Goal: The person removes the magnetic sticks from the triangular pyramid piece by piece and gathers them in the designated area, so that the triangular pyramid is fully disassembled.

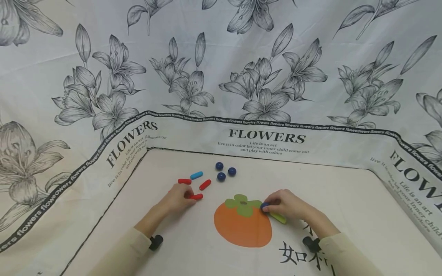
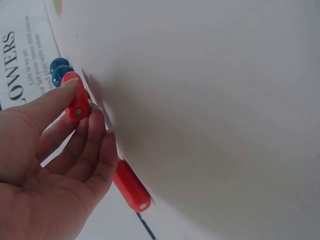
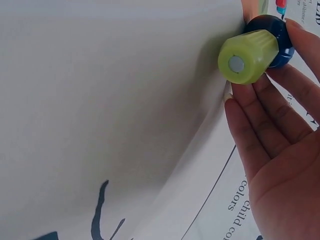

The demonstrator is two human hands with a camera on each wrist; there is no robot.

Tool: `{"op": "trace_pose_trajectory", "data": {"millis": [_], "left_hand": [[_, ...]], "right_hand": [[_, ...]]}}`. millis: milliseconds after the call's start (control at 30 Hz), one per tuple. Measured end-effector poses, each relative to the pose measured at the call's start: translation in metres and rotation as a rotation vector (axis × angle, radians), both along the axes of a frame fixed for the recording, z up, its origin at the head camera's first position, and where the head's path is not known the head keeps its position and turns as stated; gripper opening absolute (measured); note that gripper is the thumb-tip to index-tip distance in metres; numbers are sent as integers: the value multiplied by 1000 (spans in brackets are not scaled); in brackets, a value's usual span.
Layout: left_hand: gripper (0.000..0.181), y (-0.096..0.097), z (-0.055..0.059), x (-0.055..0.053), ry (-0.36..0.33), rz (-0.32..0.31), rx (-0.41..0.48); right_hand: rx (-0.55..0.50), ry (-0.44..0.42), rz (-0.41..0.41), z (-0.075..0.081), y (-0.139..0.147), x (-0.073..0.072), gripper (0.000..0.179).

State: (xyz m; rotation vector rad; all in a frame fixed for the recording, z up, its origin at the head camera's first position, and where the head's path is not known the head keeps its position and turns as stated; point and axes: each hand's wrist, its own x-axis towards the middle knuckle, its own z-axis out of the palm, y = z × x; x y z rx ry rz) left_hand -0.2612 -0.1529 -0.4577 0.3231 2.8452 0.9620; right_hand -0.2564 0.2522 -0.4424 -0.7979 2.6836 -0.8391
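My left hand [image 1: 177,199] pinches a red magnetic rod [image 2: 75,102] between thumb and fingers, low over the table at the left of the persimmon print. A second red rod [image 2: 132,187], with a metal dot in its end, lies beyond the little finger in the left wrist view. At the print's right edge, my right hand [image 1: 288,205] holds a dark blue ball [image 3: 281,45] between thumb and index finger. A yellow-green rod [image 3: 247,57] sits end-on against that ball, its free end toward the right wrist camera. The other right fingers are extended below it.
Three dark blue balls [image 1: 221,176] lie grouped at the back. Left of them are a light blue rod [image 1: 197,175] and more red rods [image 1: 205,184]. A printed persimmon [image 1: 243,228] marks the pale tabletop [image 1: 193,245]. Flowered cloth [image 1: 193,134] borders the table.
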Motion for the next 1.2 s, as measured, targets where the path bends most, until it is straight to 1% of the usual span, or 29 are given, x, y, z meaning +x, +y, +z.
{"op": "trace_pose_trajectory", "data": {"millis": [233, 367, 433, 633, 733, 833, 900, 933, 1033, 1067, 1133, 1200], "left_hand": [[16, -9, -3, -2, -15, 22, -12], [16, -11, -5, -3, -13, 21, -12], [16, -11, -5, -3, -11, 19, -8], [17, -12, -8, -4, -2, 15, -6], [17, -11, -8, -4, 4, 14, 0], [18, -10, -8, -3, 6, 10, 4], [18, -9, -7, -3, 11, 6, -2], [19, -9, -7, -2, 15, 8, -11], [21, -9, -4, 0, 35, 18, -47], [23, -9, -3, 1, 45, 21, -58], [26, -7, 1, 3, 77, 20, -81], [27, -2, 6, 5, 112, -2, -91]], "right_hand": [[3, -7, -1, 2, 0, -1, 21], [22, 10, -9, 4, -3, -1, 17], [54, 28, -34, 6, -6, 0, 21], [188, 64, -174, 9, -10, 6, 42], [210, 69, -190, 9, -9, 8, 47], [196, 63, -151, 12, -5, 9, 39], [165, 35, -112, 14, -2, 10, 34], [144, 16, -86, 16, 0, 10, 37], [89, -46, -11, 20, 3, 9, 58], [77, -60, 16, 20, 3, 9, 62], [65, -65, 60, 20, 3, 8, 62], [60, -53, 87, 18, 3, 7, 54]]}}
